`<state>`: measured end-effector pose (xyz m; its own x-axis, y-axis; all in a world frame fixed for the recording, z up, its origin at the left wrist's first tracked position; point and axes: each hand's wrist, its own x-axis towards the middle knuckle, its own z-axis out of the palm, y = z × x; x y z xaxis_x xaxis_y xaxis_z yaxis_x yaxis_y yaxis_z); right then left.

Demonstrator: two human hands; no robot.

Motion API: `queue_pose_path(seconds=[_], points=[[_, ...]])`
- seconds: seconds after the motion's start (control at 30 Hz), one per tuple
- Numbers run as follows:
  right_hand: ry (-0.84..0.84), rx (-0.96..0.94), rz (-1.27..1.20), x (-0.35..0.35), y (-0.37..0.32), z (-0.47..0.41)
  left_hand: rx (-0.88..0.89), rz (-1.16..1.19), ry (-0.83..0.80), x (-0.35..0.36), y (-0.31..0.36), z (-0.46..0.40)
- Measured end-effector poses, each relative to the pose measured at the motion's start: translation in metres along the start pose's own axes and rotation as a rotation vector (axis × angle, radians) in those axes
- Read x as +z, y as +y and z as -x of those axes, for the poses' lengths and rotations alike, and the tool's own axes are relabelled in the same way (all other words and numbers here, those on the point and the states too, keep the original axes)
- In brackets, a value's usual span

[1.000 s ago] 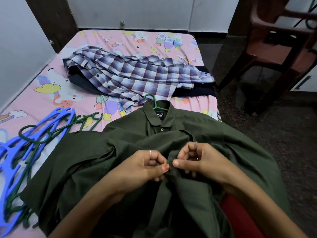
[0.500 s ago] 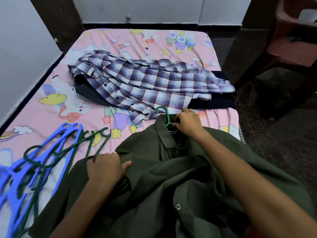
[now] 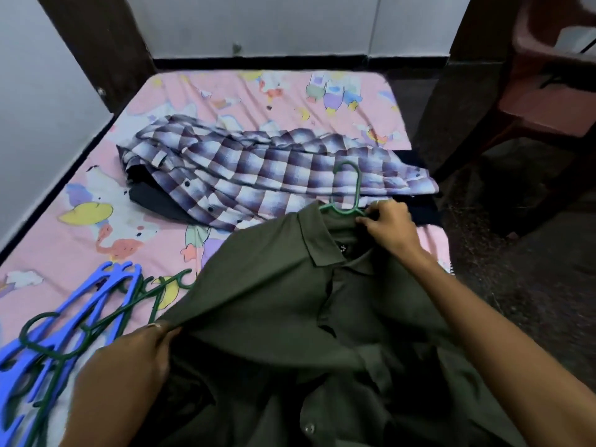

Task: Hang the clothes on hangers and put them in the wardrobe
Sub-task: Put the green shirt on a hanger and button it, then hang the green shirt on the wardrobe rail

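- Nearest me, the olive green shirt [image 3: 277, 304] lay spread across the near end of the bed [image 3: 135, 227], its lower part bunched in folds towards the camera, one button visible low on the placket.
- I saw the left hand [image 3: 138, 356] clutching a fold of the shirt's left side, fingers curled into the cloth and the fabric drawn taut from that grip.
- To the left of that hand lay a heap of blue hangers [image 3: 48, 333] tangled with dark green hangers [image 3: 129, 304] on the pink cartoon-print sheet; the shirt's edge partly overlapped the green ones.
- The right arm reached forward over the shirt. The right hand [image 3: 390, 227] was at the collar, fingers pinched on the base of a green hanger [image 3: 346, 195] just where it met the neckline.
- The hanger's hook stood clear above the collar and lay over the cloth behind; its shoulders were hidden inside the shirt, so I noted the shirt as on the hanger, though not how squarely.
- Just beyond the collar, a purple and white checked shirt [image 3: 267, 169] lay crumpled across mid-bed, resting on a dark garment [image 3: 158, 201] that showed beneath it at both ends.
- Farther off: a white wall panel [image 3: 258, 24] at the head of the bed, dark wooden posts either side, and a reddish plastic chair [image 3: 545, 85] on the dark floor to the right.
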<state>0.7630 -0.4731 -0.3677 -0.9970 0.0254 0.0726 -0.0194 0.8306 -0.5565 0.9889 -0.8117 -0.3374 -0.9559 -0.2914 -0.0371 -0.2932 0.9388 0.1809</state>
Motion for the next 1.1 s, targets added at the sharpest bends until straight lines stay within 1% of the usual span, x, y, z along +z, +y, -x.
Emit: queue_pose_path(seconds=[0.07, 0.13, 0.2, 0.23, 0.27, 0.33, 0.43, 0.5, 0.53, 0.6, 0.67, 0.73, 0.77, 0.83, 0.93, 1.03, 1.1], points=[[0.115, -0.053, -0.100, -0.042, -0.004, -0.006, 0.064, 0.009, 0.101, -0.014, 0.000, -0.009], [0.244, -0.093, -0.183, -0.094, -0.010, -0.010, 0.110, -0.060, 0.176, -0.032, 0.019, -0.028], [0.364, -0.118, -0.243, -0.151, -0.013, -0.017, 0.164, -0.050, 0.186, -0.053, 0.047, -0.055], [0.431, -0.136, -0.248, -0.184, -0.011, -0.023, 0.224, -0.035, 0.204, -0.066, 0.070, -0.073], [0.485, -0.153, -0.242, -0.213, -0.007, -0.029, 0.277, 0.010, 0.221, -0.080, 0.097, -0.088], [0.590, -0.191, -0.198, -0.275, 0.004, -0.043, 0.402, 0.101, 0.265, -0.117, 0.173, -0.119], [0.712, -0.238, -0.159, -0.360, 0.021, -0.063, 0.646, 0.218, 0.486, -0.177, 0.300, -0.174], [0.779, -0.260, -0.152, -0.418, 0.037, -0.076, 0.802, 0.260, 0.572, -0.222, 0.390, -0.205], [0.800, -0.269, -0.149, -0.442, 0.044, -0.081, 0.893, 0.278, 0.553, -0.244, 0.429, -0.216], [0.858, -0.279, -0.132, -0.497, 0.063, -0.088, 1.057, 0.277, 0.406, -0.290, 0.509, -0.227], [0.904, -0.279, -0.104, -0.554, 0.084, -0.091, 1.183, 0.136, 0.256, -0.329, 0.584, -0.216], [0.932, -0.264, -0.095, -0.608, 0.104, -0.090, 1.298, 0.029, 0.226, -0.356, 0.646, -0.202], [0.919, -0.257, -0.101, -0.637, 0.114, -0.087, 1.326, 0.005, 0.252, -0.367, 0.674, -0.194], [0.853, -0.247, -0.102, -0.698, 0.131, -0.078, 1.360, 0.031, 0.334, -0.390, 0.729, -0.181], [0.812, -0.258, -0.025, -0.789, 0.136, -0.057, 1.408, 0.163, 0.541, -0.437, 0.797, -0.157], [0.886, -0.286, 0.053, -0.876, 0.118, -0.037, 1.416, 0.286, 0.683, -0.502, 0.850, -0.136], [0.995, -0.320, 0.101, -0.927, 0.098, -0.028, 1.376, 0.384, 0.757, -0.549, 0.875, -0.123]])
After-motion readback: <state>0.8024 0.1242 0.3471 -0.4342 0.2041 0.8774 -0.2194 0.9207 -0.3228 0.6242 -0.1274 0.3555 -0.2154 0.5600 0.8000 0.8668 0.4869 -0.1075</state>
